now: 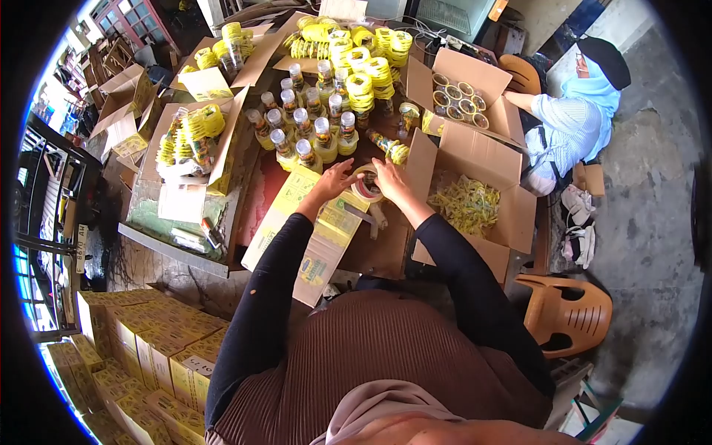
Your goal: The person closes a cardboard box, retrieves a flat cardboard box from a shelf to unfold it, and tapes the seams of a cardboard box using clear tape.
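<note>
A roll of packing tape (366, 194) sits between my hands at the near side of the table. My right hand (393, 182) grips its right rim. At its left, my left hand (334, 183) has its fingers apart, close to the roll; whether they touch it cannot be made out. Below my hands lies a yellow-and-white printed carton (326, 241). Just beyond stand several clear-capped bottles (322, 137) with yellow wrapping around their bases. Another wrapped bottle (387, 147) lies on its side by my right hand.
Stacks of yellow rings (360, 85) stand at the back. An open box of yellow shreds (467, 208) is at right, with a box of round jars (456, 100) behind it. A person (571, 111) sits beyond. Stacked cartons (159, 334) and an orange chair (571, 315) flank me.
</note>
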`<state>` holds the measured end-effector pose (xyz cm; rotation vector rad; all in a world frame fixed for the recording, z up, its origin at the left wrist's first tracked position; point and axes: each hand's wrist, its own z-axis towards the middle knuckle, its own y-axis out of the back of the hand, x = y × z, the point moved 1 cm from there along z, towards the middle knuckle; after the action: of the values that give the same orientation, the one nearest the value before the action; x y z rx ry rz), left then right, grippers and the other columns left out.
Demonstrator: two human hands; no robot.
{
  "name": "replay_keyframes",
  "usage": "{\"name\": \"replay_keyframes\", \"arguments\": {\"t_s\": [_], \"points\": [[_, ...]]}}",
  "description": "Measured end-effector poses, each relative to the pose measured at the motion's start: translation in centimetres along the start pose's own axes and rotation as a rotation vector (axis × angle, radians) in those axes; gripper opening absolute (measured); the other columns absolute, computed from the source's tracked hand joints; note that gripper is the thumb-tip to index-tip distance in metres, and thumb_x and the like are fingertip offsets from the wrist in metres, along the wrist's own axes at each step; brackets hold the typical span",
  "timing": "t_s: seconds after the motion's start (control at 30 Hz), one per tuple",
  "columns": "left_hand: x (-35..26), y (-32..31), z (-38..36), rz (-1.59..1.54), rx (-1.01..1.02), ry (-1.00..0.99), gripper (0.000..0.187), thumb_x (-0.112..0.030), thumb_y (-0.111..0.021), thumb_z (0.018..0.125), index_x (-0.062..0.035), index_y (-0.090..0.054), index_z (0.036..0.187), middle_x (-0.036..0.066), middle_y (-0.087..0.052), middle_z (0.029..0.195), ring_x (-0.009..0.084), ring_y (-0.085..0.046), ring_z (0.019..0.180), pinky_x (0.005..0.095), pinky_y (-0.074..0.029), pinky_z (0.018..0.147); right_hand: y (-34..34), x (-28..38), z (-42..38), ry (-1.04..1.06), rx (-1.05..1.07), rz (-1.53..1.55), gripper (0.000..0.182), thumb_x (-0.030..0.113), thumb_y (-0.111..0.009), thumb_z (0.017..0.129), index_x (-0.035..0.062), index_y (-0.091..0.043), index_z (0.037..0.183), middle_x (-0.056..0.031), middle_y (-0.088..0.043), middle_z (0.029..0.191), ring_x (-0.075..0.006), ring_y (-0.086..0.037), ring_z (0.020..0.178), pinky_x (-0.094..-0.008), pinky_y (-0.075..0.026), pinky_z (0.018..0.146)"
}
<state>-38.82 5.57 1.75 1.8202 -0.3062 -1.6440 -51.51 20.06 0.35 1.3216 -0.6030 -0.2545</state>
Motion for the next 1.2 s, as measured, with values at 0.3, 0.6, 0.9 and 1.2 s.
{"name": "replay_keyframes", "arguments": {"t_s": [0.3, 0.6, 0.9, 1.2], "points": [[1.0, -2.4, 2.7, 0.211, -0.148, 0.057, 0.035, -0.034, -0.063, 0.083, -0.0124, -0.063, 0.111, 0.021, -0.066, 0.091, 0.0391, -0.062, 0.086, 0.0463, -0.05, 0.075, 1.1, 0.8, 0.2, -0.018, -0.16, 0.137, 0.048, 0.019, -0.066, 0.08, 0.0059, -0.051, 0.124, -0.0209, -0.054, 0.111, -0.0367, -0.058, 0.097, -0.0444, -0.05, 0.079], [2.4, -1.4, 3.4, 0.141, -0.241, 0.129, 0.027, -0.033, -0.06, 0.084, -0.0066, -0.065, 0.091, 0.021, -0.065, 0.081, 0.0392, -0.062, 0.079, 0.0468, -0.049, 0.069, 1.9, 4.3, -7.0, -0.038, -0.294, 0.416, 0.013, 0.008, -0.06, 0.082, 0.0058, -0.049, 0.089, -0.0144, -0.052, 0.087, -0.0327, -0.057, 0.081, -0.0418, -0.049, 0.066], [1.9, -1.4, 2.8, 0.123, -0.259, 0.102, 0.027, -0.03, -0.062, 0.084, -0.0035, -0.066, 0.089, 0.019, -0.065, 0.075, 0.0353, -0.064, 0.071, 0.0427, -0.048, 0.063, -2.9, 4.8, -11.8, -0.137, -0.035, 0.271, 0.021, 0.014, -0.066, 0.079, 0.0033, -0.055, 0.093, -0.0138, -0.055, 0.092, -0.0303, -0.055, 0.093, -0.0362, -0.048, 0.077], [1.1, -1.7, 3.4, 0.167, -0.214, 0.043, 0.028, -0.035, -0.06, 0.085, -0.0106, -0.067, 0.096, 0.019, -0.065, 0.081, 0.0384, -0.062, 0.079, 0.0456, -0.05, 0.069, -1.2, 4.8, -12.6, -0.251, -0.02, 0.566, 0.017, 0.015, -0.068, 0.079, 0.004, -0.06, 0.089, -0.0108, -0.061, 0.079, -0.0288, -0.061, 0.073, -0.0371, -0.049, 0.063]]}}
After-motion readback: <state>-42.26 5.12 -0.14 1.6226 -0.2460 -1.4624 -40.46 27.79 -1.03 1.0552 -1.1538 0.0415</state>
